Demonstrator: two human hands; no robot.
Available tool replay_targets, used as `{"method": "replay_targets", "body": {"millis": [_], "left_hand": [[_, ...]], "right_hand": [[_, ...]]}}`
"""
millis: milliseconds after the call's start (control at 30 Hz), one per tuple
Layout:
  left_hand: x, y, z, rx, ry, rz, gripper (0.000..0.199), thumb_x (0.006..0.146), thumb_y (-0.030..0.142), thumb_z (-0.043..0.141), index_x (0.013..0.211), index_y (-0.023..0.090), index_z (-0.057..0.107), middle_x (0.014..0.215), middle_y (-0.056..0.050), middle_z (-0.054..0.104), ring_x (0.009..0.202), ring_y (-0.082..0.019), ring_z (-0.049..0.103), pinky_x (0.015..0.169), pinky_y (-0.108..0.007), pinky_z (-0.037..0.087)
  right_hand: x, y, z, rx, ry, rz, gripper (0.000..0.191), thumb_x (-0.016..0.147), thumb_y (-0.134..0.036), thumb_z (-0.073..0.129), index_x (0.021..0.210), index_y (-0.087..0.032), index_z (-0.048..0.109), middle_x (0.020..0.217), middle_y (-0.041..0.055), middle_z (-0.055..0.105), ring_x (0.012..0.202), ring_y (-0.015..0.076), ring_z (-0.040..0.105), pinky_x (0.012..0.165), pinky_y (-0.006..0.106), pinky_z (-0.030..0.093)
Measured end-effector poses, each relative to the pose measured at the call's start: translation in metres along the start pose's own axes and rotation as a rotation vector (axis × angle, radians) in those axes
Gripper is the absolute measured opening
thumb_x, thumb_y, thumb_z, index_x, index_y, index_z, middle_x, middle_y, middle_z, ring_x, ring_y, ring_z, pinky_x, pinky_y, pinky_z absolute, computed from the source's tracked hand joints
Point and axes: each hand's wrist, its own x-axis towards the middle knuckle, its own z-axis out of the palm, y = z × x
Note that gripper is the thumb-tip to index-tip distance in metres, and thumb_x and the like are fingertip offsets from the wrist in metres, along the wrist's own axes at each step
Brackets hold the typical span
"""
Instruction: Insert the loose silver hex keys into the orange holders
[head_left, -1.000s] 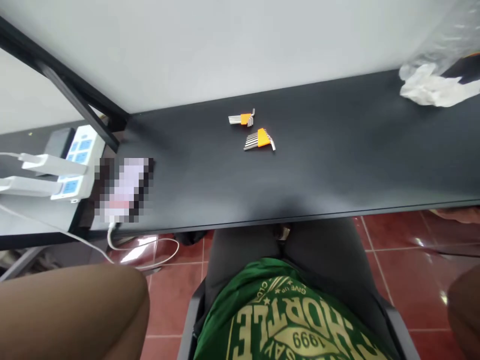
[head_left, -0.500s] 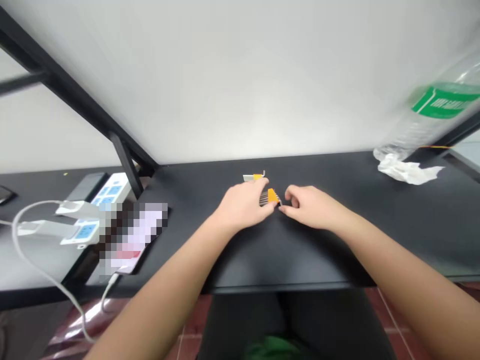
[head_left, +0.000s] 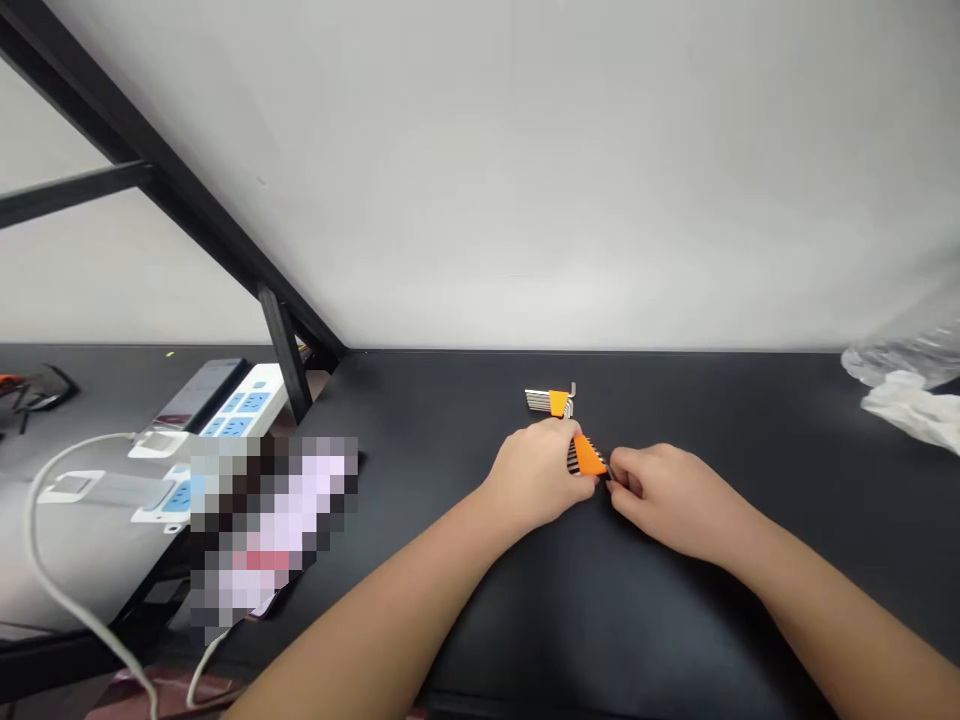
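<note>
My left hand [head_left: 541, 468] is closed around a hex key set in an orange holder [head_left: 590, 457], thumb and fingers along its edges. Dark key shafts show inside the grip, and their short bent ends point right. Pinching at the right lower end of that set is my right hand [head_left: 667, 495], its thumb and index finger on the bent end of a hex key [head_left: 609, 472]. Just behind my left hand lies a second, smaller hex key set [head_left: 558, 402], silver keys in an orange holder, flat on the black tabletop [head_left: 442, 400].
At left are a white power strip [head_left: 247, 400] with plugs, a dark phone [head_left: 196, 395] and a blurred-out phone [head_left: 300, 510] on a cable. A black metal frame [head_left: 281, 345] rises there. Crumpled tissue [head_left: 911, 405] and a clear plastic bottle [head_left: 911, 350] are at far right.
My right thumb and index finger have closed onto the bent key end. The view has shifted, so everything appears lower and further right. The smaller set is now more fully visible.
</note>
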Motion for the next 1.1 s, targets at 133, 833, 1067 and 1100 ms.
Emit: {"method": "replay_targets", "body": {"millis": [133,833,1067,1100], "left_hand": [[0.001,-0.003,0.004,0.028,0.075,0.076,0.025,0.079,0.026,0.067,0.102,0.023,0.059,0.098,-0.003,0.067,0.088,-0.022,0.064,0.072,-0.033,0.048],[-0.002,-0.012,0.001,0.195,0.178,0.128,0.046,0.083,0.036,0.072,0.126,0.025,0.06,0.115,-0.008,0.07,0.106,-0.03,0.064,0.089,-0.043,0.051],[-0.002,-0.015,0.005,0.085,0.227,0.116,0.049,0.082,0.035,0.071,0.128,0.024,0.058,0.118,-0.008,0.07,0.108,-0.03,0.065,0.094,-0.045,0.052],[-0.002,-0.013,0.005,0.055,0.231,0.128,0.048,0.082,0.036,0.072,0.126,0.024,0.059,0.116,-0.007,0.07,0.107,-0.029,0.065,0.093,-0.045,0.052]], "right_hand": [[-0.001,-0.001,0.0,0.001,0.054,-0.087,0.026,0.095,-0.024,0.047,0.07,-0.02,0.046,0.068,0.0002,0.06,0.058,0.0133,0.05,0.055,0.029,0.024],[0.005,0.03,-0.008,0.053,0.109,0.146,0.029,0.082,-0.023,0.055,0.056,-0.02,0.045,0.057,0.0014,0.057,0.05,0.0128,0.045,0.05,0.028,0.024],[0.001,0.043,-0.022,-0.024,0.194,0.135,0.021,0.085,-0.027,0.056,0.066,-0.022,0.05,0.069,0.0026,0.06,0.057,0.0158,0.051,0.055,0.029,0.031],[0.0,0.039,-0.02,0.019,0.248,0.04,0.014,0.085,-0.025,0.056,0.072,-0.022,0.051,0.075,0.0023,0.062,0.063,0.0163,0.054,0.058,0.029,0.035]]}}
